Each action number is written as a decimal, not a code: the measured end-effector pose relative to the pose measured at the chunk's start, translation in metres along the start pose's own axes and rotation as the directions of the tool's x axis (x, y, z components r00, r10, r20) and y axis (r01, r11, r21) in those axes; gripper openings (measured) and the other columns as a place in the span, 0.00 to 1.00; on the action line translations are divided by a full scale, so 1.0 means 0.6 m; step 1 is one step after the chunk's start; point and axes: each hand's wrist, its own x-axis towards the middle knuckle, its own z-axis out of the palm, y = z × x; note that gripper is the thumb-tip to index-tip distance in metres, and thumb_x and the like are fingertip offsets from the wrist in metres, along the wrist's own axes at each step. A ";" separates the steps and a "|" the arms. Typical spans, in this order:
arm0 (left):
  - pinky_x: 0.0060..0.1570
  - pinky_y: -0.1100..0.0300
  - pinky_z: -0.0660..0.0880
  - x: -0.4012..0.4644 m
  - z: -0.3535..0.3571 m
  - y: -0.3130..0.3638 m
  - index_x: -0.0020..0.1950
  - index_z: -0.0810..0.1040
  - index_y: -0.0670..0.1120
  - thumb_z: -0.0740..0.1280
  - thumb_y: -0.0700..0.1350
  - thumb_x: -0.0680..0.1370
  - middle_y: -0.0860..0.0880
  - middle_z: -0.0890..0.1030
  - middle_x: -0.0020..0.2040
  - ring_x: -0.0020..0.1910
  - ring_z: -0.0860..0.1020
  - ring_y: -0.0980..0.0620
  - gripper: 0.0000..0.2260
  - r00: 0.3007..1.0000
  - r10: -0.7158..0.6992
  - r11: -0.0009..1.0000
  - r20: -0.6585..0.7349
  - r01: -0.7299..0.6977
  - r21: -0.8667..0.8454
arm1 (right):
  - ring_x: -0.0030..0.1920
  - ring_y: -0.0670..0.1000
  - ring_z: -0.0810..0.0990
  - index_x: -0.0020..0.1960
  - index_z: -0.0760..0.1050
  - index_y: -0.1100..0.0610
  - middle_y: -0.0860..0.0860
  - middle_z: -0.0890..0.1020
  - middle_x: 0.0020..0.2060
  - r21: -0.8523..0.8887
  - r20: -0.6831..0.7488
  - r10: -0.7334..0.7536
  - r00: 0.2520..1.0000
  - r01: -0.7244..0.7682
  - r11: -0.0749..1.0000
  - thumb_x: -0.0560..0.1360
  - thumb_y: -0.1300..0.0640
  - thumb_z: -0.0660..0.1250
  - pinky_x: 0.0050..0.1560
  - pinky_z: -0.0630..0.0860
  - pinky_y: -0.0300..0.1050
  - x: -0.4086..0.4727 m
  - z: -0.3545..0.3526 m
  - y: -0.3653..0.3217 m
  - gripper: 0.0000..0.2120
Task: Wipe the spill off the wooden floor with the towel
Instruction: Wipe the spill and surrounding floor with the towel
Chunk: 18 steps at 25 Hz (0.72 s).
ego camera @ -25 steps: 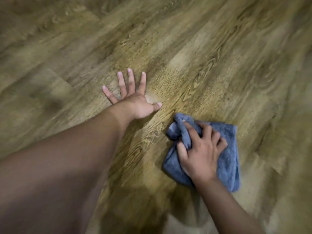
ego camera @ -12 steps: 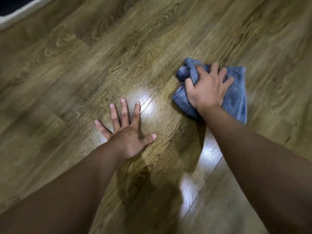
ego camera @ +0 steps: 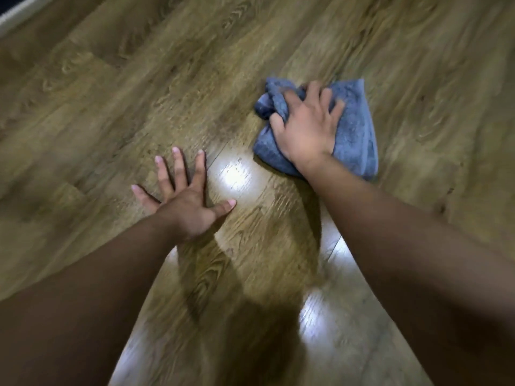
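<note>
A crumpled blue towel (ego camera: 354,129) lies on the wooden floor (ego camera: 139,93) at the upper right of centre. My right hand (ego camera: 306,129) lies on top of it, thumb and fingers curled into its bunched folds, pressing it to the boards. My left hand (ego camera: 184,204) rests flat on the floor to the lower left, fingers spread and straight, holding nothing. Between the hands a bright glossy patch (ego camera: 234,176) shines on the boards; I cannot make out the spill itself.
A pale skirting edge (ego camera: 16,12) crosses the top left corner. More glare shows on the boards near the bottom (ego camera: 320,324), beside the dark shadow of my arms. Bare planks stretch all around.
My right hand has slid the towel away from me, from near my body to beyond my left hand, then slightly rightward. My left hand has stayed flat on the floor.
</note>
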 end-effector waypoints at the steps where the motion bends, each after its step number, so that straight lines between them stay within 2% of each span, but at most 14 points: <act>1: 0.65 0.26 0.28 -0.003 0.005 0.002 0.77 0.28 0.67 0.58 0.80 0.68 0.56 0.19 0.75 0.74 0.20 0.47 0.50 0.999 0.002 1.000 -0.040 -0.002 -0.001 | 0.62 0.60 0.68 0.69 0.73 0.45 0.56 0.71 0.63 -0.004 -0.002 0.006 1.000 -0.006 1.000 0.74 0.38 0.58 0.65 0.59 0.61 -0.035 -0.003 0.001 0.26; 4: 0.68 0.25 0.31 0.002 0.018 0.005 0.80 0.34 0.65 0.60 0.78 0.70 0.54 0.27 0.80 0.78 0.25 0.47 0.49 0.988 -0.008 1.000 -0.154 0.010 0.012 | 0.60 0.59 0.69 0.69 0.73 0.44 0.54 0.73 0.62 0.016 0.002 0.018 1.000 -0.018 1.000 0.72 0.37 0.59 0.65 0.61 0.62 -0.168 -0.013 0.002 0.27; 7: 0.69 0.23 0.34 0.002 0.012 -0.003 0.81 0.38 0.65 0.62 0.77 0.71 0.54 0.29 0.81 0.79 0.28 0.47 0.48 0.985 -0.054 0.999 -0.164 0.055 0.000 | 0.59 0.58 0.70 0.69 0.73 0.43 0.52 0.73 0.60 0.077 0.046 0.002 0.999 -0.005 0.997 0.70 0.38 0.61 0.65 0.62 0.61 -0.315 -0.034 0.010 0.28; 8: 0.69 0.23 0.35 -0.005 0.022 -0.001 0.82 0.40 0.64 0.63 0.75 0.73 0.53 0.31 0.82 0.80 0.30 0.47 0.46 0.977 -0.027 1.000 -0.213 0.028 0.003 | 0.59 0.57 0.70 0.70 0.73 0.43 0.52 0.73 0.61 0.087 0.067 0.014 0.998 -0.020 0.996 0.70 0.38 0.61 0.66 0.62 0.62 -0.367 -0.043 0.022 0.29; 9: 0.70 0.23 0.36 -0.014 0.038 0.008 0.82 0.45 0.62 0.64 0.70 0.76 0.52 0.35 0.83 0.81 0.33 0.47 0.42 0.948 0.037 0.999 -0.316 -0.038 0.005 | 0.61 0.58 0.70 0.70 0.72 0.43 0.52 0.73 0.62 0.089 0.085 0.033 0.996 -0.041 0.995 0.70 0.38 0.60 0.67 0.62 0.62 -0.419 -0.051 0.037 0.30; 11: 0.73 0.26 0.38 -0.042 0.083 0.057 0.81 0.61 0.56 0.64 0.57 0.81 0.50 0.47 0.85 0.83 0.42 0.48 0.30 0.825 0.241 0.964 -0.511 -0.266 0.025 | 0.64 0.58 0.70 0.71 0.70 0.43 0.52 0.72 0.64 0.075 0.126 0.068 0.990 -0.078 0.994 0.69 0.39 0.59 0.68 0.60 0.63 -0.525 -0.064 0.068 0.31; 12: 0.75 0.30 0.39 -0.060 0.109 0.095 0.78 0.67 0.53 0.63 0.53 0.81 0.49 0.52 0.84 0.83 0.46 0.49 0.25 0.773 0.339 0.922 -0.537 -0.385 0.027 | 0.64 0.59 0.71 0.71 0.71 0.42 0.52 0.73 0.64 0.058 0.139 0.078 0.987 -0.086 0.995 0.68 0.39 0.59 0.67 0.60 0.63 -0.578 -0.069 0.088 0.32; 13: 0.76 0.35 0.40 -0.079 0.137 0.140 0.76 0.71 0.51 0.61 0.52 0.81 0.49 0.57 0.84 0.83 0.49 0.49 0.23 0.743 0.412 0.880 -0.527 -0.474 0.019 | 0.64 0.60 0.72 0.71 0.72 0.42 0.52 0.73 0.65 0.048 0.151 0.088 0.985 -0.096 0.994 0.67 0.38 0.61 0.66 0.61 0.64 -0.630 -0.075 0.115 0.32; 15: 0.78 0.39 0.42 -0.100 0.188 0.225 0.75 0.72 0.51 0.60 0.52 0.82 0.51 0.60 0.83 0.83 0.51 0.51 0.21 0.750 0.462 0.847 -0.474 -0.531 -0.015 | 0.62 0.61 0.75 0.70 0.74 0.42 0.53 0.74 0.64 0.036 0.135 0.087 0.987 -0.093 0.995 0.65 0.38 0.64 0.62 0.65 0.65 -0.697 -0.086 0.182 0.33; 18: 0.77 0.35 0.41 -0.084 0.240 0.279 0.78 0.67 0.54 0.56 0.58 0.82 0.53 0.58 0.83 0.83 0.49 0.51 0.24 0.764 0.453 0.890 -0.460 -0.422 0.174 | 0.59 0.61 0.73 0.70 0.75 0.43 0.53 0.73 0.62 0.022 0.086 0.135 0.987 -0.137 0.990 0.67 0.40 0.64 0.59 0.64 0.62 -0.694 -0.087 0.279 0.31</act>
